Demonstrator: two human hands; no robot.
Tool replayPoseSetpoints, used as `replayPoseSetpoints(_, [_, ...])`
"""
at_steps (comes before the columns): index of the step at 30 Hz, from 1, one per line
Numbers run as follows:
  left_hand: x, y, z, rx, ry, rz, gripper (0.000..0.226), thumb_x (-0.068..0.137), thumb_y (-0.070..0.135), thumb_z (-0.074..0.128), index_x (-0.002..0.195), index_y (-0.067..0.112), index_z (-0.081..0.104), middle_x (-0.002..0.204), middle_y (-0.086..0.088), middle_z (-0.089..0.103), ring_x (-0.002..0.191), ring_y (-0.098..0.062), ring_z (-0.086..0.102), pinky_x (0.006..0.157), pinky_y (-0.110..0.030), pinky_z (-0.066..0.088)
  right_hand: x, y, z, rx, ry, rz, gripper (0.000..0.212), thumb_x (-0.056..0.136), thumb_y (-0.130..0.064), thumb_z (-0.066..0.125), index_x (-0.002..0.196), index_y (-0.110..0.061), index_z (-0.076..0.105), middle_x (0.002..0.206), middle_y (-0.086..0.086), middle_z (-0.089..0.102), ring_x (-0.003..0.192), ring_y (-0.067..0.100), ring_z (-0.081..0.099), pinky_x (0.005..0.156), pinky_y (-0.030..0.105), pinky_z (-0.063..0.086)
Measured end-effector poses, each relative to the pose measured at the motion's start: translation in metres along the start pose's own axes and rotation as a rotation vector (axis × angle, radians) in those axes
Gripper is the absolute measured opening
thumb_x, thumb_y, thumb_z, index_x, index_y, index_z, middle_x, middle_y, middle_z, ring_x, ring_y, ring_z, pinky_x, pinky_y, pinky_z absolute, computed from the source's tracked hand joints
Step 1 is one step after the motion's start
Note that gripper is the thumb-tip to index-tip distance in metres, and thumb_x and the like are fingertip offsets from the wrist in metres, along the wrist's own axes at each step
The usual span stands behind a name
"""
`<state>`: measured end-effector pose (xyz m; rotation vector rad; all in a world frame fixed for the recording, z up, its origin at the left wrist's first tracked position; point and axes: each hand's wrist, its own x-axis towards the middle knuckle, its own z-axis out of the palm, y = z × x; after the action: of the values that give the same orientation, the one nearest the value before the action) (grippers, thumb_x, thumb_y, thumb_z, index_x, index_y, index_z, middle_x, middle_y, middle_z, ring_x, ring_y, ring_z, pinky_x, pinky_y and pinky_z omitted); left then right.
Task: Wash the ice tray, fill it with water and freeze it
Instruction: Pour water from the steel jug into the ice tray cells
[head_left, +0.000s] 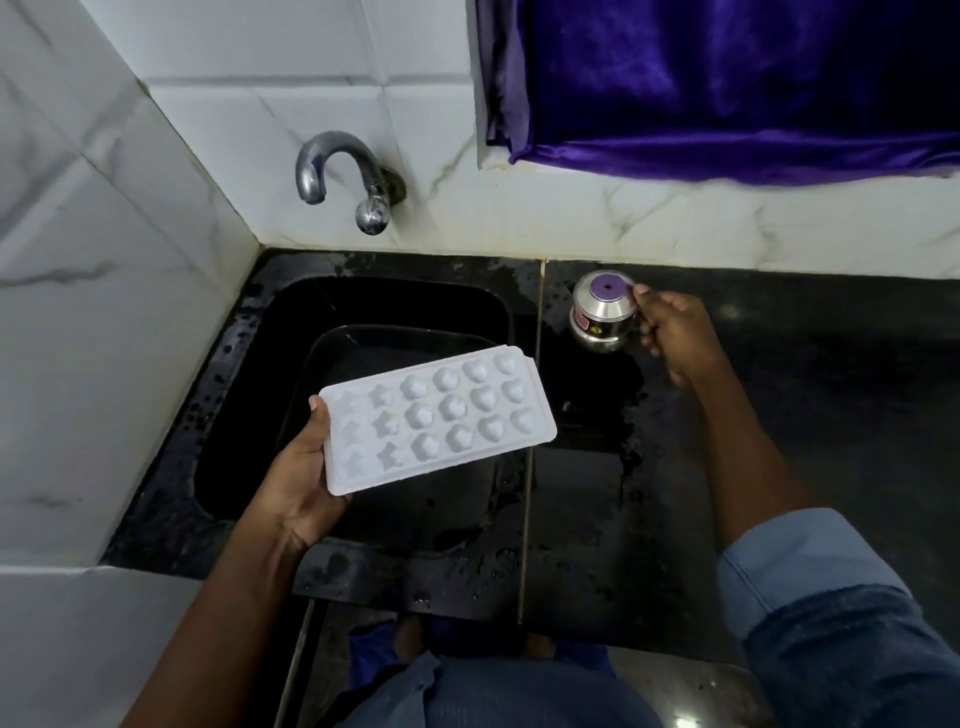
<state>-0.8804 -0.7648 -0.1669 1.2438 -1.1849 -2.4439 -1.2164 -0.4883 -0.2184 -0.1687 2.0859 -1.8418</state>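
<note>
— Where is the tray on your feed?

— I see the white plastic ice tray (439, 421) held in the air above the black sink (249, 415), long side running left to right, with its far right corner reaching over the sink's right edge. It has three rows of moulded shapes: stars on the left, flowers in the middle, hearts on the right. I cannot tell whether there is water in them.

— And the hands?

— They are well apart. The left hand (301, 483) grips the tray's left short end, thumb on top at the corner and the palm underneath. The right hand (670, 332) is out over the black stone table (805, 415), fingers curled onto the right side of a small shiny steel pot (602, 312) with a purple top. The pot stands upright just right of the sink.

— Anything running?

— The curved chrome tap (337, 171) sits on the white marble-tiled wall (78, 260) behind the sink, and I see no stream from its spout. The table around the sink is spotted with wet patches. A purple velvet curtain (727, 78) hangs at the upper right. A rolled blue denim sleeve (810, 582) covers the right upper arm.
</note>
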Motion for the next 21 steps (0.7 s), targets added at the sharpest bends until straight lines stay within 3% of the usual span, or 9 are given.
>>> replayPoseSetpoints(4, [-0.010,0.009,0.007,-0.019,-0.037,0.014,0.067,0.106,0.063,0.035,0.128,0.016,0.077,0.136,-0.013,0.071,0.118,-0.029,0.073,0.084,-0.042,0.066,-0.028,-0.039,-0.014,0.078,0.040,-0.061,0.037,0.105,-0.032,0.063,0.071,-0.016,0.060,0.049,-0.008,0.047,0.041,0.007,0.038,0.040,0.020,0.028])
replayPoseSetpoints(11, [-0.030,0.021,0.023,-0.095,-0.161,-0.014,0.067,0.107,0.062,0.036,0.108,0.016,0.085,0.130,-0.015,0.074,0.110,-0.031,0.077,0.076,-0.048,0.066,-0.081,-0.090,-0.034,0.126,0.075,-0.139,0.042,0.104,-0.022,0.062,0.066,-0.012,0.050,0.046,-0.004,0.041,0.037,0.013,0.035,0.039,0.023,0.027])
replayPoseSetpoints(17, [-0.029,0.020,0.028,-0.074,-0.234,-0.052,0.067,0.105,0.065,0.039,0.132,0.014,0.072,0.141,-0.016,0.068,0.122,-0.034,0.071,0.090,-0.054,0.063,-0.110,-0.098,-0.044,0.075,0.044,-0.157,0.039,0.101,-0.017,0.065,0.064,-0.014,0.058,0.046,-0.002,0.040,0.037,0.014,0.034,0.040,0.020,0.026])
replayPoseSetpoints(21, [-0.031,0.017,0.031,-0.079,-0.240,-0.067,0.065,0.105,0.065,0.040,0.128,0.015,0.076,0.139,-0.015,0.070,0.119,-0.034,0.072,0.089,-0.054,0.064,-0.124,-0.095,-0.041,0.038,0.015,-0.192,0.039,0.101,-0.015,0.064,0.063,-0.015,0.061,0.046,-0.001,0.040,0.038,0.015,0.033,0.039,0.021,0.026])
